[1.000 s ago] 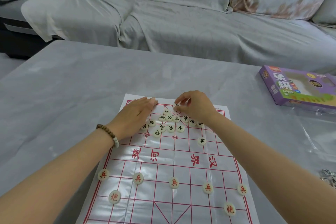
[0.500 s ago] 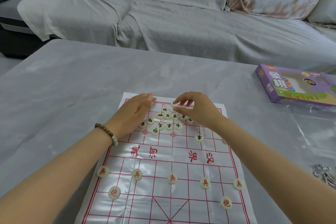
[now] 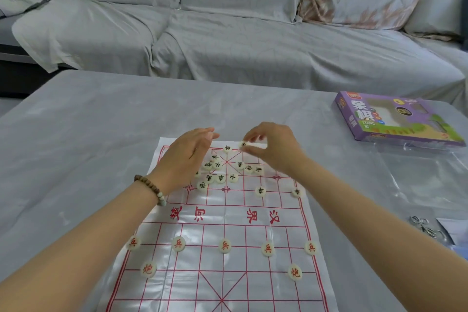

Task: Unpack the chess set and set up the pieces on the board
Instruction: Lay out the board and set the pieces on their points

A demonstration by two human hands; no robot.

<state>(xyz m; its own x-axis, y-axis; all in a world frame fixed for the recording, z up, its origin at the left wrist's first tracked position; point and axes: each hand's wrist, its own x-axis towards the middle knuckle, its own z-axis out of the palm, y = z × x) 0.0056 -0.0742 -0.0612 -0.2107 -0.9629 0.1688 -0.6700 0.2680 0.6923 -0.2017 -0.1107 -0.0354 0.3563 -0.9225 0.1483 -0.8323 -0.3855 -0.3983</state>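
- Fingertips of the right hand (image 3: pixel 274 151) pinch a black-marked xiangqi piece (image 3: pixel 243 144) at the board's (image 3: pixel 228 213) far edge; its character is unreadable.
- Left hand (image 3: pixel 186 157), fingers straight and together, covers the far-left corner, hiding part of the clustered black pieces (image 3: pixel 220 178).
- Red pieces (image 3: pixel 224 246) stand in the near rows; the near edge is cut off.

The white plastic sheet board with a red grid (image 3: pixel 228 233) carries the red characters 楚河 and 汉界 across its middle band. Of the red-lettered cream round discs (image 3: pixel 224 245) in the lower frame, five read 兵 and two read 炮. Among the black-lettered cream discs (image 3: pixel 232 177) at centre, 士 and 車 can be made out. The purple cardboard box (image 3: pixel 395 121) at upper right shows 象棋 above XIANG QI.
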